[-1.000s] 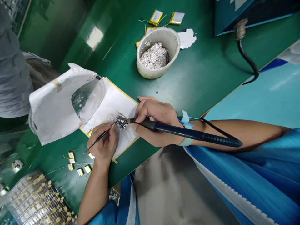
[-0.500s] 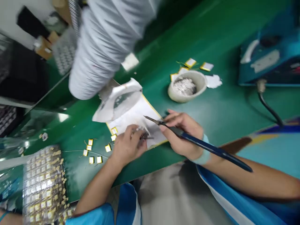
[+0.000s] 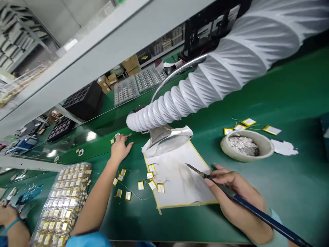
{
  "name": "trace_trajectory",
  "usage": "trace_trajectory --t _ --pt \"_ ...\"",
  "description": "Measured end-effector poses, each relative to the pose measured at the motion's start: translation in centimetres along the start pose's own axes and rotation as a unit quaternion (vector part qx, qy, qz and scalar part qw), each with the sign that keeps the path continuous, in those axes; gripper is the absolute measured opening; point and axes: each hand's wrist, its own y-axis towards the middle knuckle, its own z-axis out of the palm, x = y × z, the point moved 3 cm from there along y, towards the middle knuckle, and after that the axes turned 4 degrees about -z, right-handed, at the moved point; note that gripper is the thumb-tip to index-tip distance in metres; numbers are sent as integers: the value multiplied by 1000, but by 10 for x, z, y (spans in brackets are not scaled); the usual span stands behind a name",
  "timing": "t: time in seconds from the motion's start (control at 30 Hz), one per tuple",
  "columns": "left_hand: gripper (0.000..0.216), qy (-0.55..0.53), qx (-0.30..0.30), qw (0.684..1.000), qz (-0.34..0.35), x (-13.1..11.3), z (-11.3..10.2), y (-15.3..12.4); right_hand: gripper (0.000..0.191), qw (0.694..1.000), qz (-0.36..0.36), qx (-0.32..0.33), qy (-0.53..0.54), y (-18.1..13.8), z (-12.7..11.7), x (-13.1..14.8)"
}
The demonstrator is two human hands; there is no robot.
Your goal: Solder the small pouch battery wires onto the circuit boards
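My right hand [image 3: 232, 195] grips a dark blue soldering iron [image 3: 246, 202], with its tip raised over the right edge of the white work pad [image 3: 177, 178]. My left hand [image 3: 120, 146] stretches far forward on the green bench, fingers spread, touching a small part [image 3: 114, 138] near the bench's back. Several small yellow-edged battery cells [image 3: 151, 180] with thin wires lie on and beside the pad's left edge. A white ribbed fume hose [image 3: 205, 82] ends in a hood [image 3: 167, 137] just behind the pad.
A white bowl of silvery scraps [image 3: 244, 145] stands right of the pad, with a few flat cells [image 3: 257, 126] behind it. A tray of many cells [image 3: 64, 202] lies at the left. Another person's hand [image 3: 9, 216] shows at the lower left. Shelves with trays run along the back.
My left hand left the pad and reached forward-left across the bench. The view swung up, showing the hose and shelves. The soldering iron lifted off the workpiece.
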Motion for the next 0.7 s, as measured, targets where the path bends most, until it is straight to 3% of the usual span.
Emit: trace_trajectory --t 0.13,0.27,0.37,0.53,0.6,0.7 --pt "34 -11 51 997 52 -52 27 45 22 1000 3 -2 -27 -1 2 -7" --pt "33 -7 53 997 53 -66 23 49 18 1000 -22 -15 12 4 2 -4" --pt "42 -7 35 998 59 -50 3 7 17 998 -21 -31 44 7 1 1" --pt "30 -34 35 994 95 -30 -14 -98 16 996 -18 -46 69 9 0 11" --pt "28 -78 21 987 139 -46 -12 -130 15 997 -12 -39 73 11 -1 14" --pt "30 -99 18 977 186 -98 -2 -156 16 997 17 -35 72 14 -3 15"
